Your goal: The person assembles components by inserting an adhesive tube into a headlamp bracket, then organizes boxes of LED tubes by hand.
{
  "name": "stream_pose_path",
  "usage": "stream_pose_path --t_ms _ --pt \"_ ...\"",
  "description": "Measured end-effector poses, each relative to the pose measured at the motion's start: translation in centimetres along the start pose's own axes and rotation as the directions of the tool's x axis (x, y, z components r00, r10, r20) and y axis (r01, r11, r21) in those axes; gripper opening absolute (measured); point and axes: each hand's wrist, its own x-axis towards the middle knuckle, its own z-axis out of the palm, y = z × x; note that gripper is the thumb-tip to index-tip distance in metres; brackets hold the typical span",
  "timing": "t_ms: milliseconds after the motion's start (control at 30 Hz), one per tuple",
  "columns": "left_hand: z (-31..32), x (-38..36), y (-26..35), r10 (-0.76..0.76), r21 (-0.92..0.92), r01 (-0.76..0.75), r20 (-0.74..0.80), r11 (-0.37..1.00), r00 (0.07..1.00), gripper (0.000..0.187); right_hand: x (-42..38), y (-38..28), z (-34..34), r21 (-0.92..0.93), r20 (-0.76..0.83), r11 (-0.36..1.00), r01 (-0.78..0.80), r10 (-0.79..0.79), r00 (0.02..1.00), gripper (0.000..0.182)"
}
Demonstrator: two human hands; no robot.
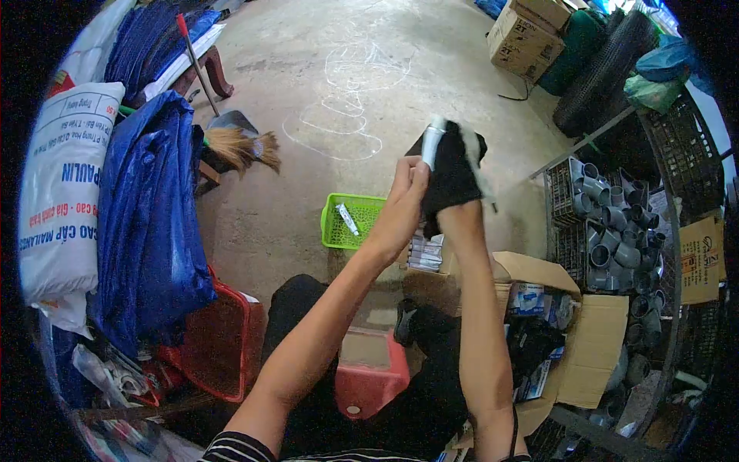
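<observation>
Left hand: the left hand (411, 183) is raised ahead of the person, fingers closed on the lower end of a white tube (433, 146), which stands nearly upright.
Right hand: the right hand (462, 217) reaches into or behind a black cloth (453, 171), which covers the fingers; how far they are open, and whether they grip the cloth, I cannot tell.
Tube and cloth: the tube lies against the cloth's left side, both held above the floor.
Green basket: below and left of the hands, a green basket (326, 225) rests on the floor; a second tube (348, 219) lies slanted inside it.
Slim packs: beneath the right wrist, a row of slim pale packs (426, 252) sits close together.
Open carton: right of the right forearm, a cardboard carton (596, 350) stands with flaps spread, blue-and-white packs (527, 296) inside.
Right side: grey pipe fittings (612, 242) fill dark crates on a rack.
Left side: a blue tarpaulin (146, 231) stands beside a white printed sack (68, 196); a broom (235, 146) lies near them.
Floor: pale looping lines (362, 85) mark the concrete ahead.
</observation>
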Motion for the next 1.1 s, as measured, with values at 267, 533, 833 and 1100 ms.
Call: stream_pose_path --t_ms 267,533,833,1100 --pt "-2.8 0.6 1.9 0.012 -0.422 0.002 0.030 0.906 0.999 0.065 -1.6 -2.5 1.9 -0.305 0.309 0.897 0.318 -0.223 0.924 0.042" --pt "-1.1 -0.9 0.7 0.221 0.281 -0.213 0.001 0.936 0.975 0.048 0.3 -0.2 2.0 -0.046 0.077 0.977 0.210 -0.206 0.976 0.034" --pt "-6.3 1.6 2.5 0.009 -0.308 -0.080 -0.225 0.948 0.974 0.049 -2.9 -1.0 4.8 -0.195 0.304 0.898 0.394 -0.327 0.895 0.036" --pt "-2.7 0.1 1.8 0.213 -0.043 -0.215 -0.058 0.976 0.975 0.039 -0.7 -0.3 4.7 0.148 -0.035 0.975 0.164 -0.161 0.986 0.031"
